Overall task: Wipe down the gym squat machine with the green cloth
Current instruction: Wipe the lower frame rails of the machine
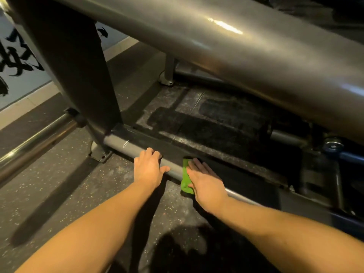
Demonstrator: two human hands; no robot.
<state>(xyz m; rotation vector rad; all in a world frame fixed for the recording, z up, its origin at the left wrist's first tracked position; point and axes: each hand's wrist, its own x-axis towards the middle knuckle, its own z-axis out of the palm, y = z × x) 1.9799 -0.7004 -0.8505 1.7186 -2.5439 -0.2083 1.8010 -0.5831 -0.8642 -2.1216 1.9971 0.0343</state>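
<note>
Green cloth (186, 180) lay over the low grey base rail (122, 143) of the squat machine (197, 46), pressed under the flat, straight-fingered right grip (206, 182); the left grip (148, 168) curled round the rail beside it. Rail-wiping seemed in hand; the next move called for sliding the cloth along, pressure steady.

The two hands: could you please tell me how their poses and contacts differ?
The left hand curls its fingers over the low grey tube; the right hand lies flat, fingers straight. The left touches bare metal; the right presses the green cloth onto it. Both rest on that tube.
</note>
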